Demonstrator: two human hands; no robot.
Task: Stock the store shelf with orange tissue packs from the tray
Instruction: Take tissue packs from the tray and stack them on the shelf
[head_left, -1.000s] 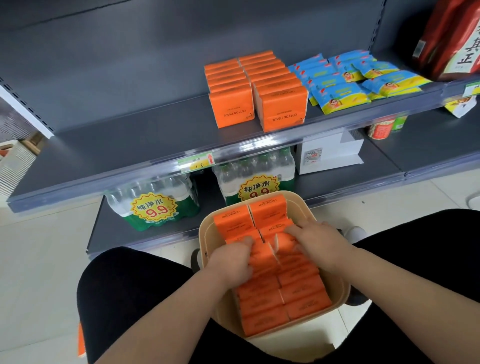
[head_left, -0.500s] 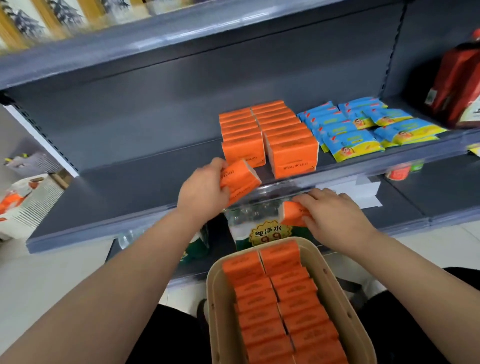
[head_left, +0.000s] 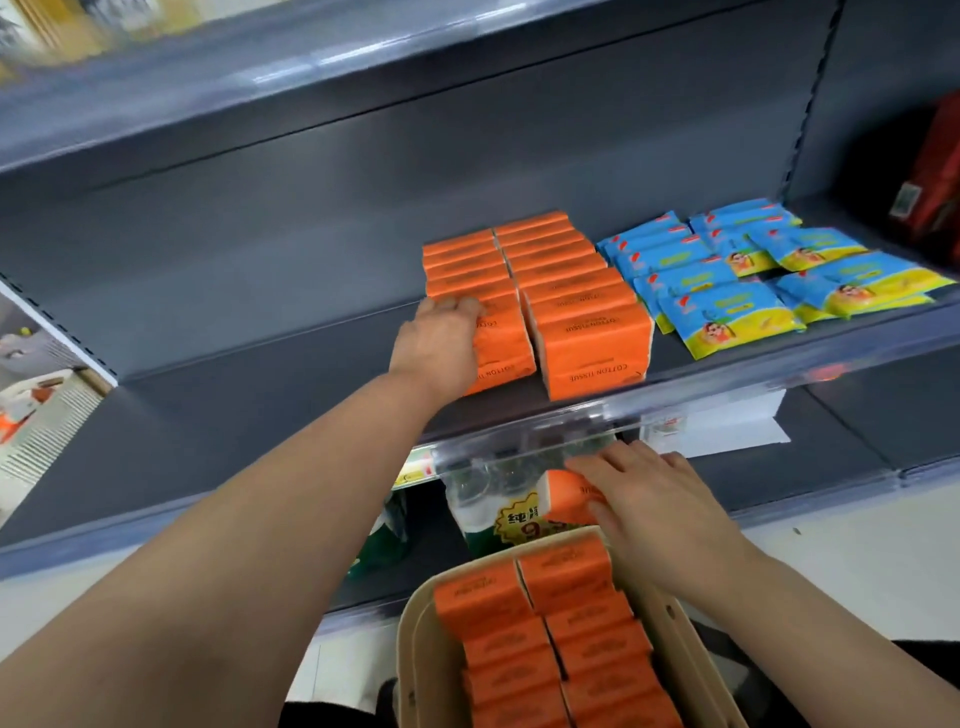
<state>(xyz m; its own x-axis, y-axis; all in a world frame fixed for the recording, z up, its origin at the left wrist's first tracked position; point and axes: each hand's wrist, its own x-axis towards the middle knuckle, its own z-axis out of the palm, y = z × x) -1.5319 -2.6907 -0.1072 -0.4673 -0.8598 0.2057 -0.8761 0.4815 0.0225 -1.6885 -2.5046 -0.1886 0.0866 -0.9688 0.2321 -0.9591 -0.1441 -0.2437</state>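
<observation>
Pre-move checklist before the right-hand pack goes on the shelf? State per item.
1. Left-row front pack seated on shelf: ok.
2. Left hand off that pack: not ok, it grips it.
3. Right hand grips held pack: ok.
4. Held pack clear of front rail: not ok, it sits below the rail.
5. Room ahead of right row: cannot tell.
6. Tray stocked with packs: ok.
</observation>
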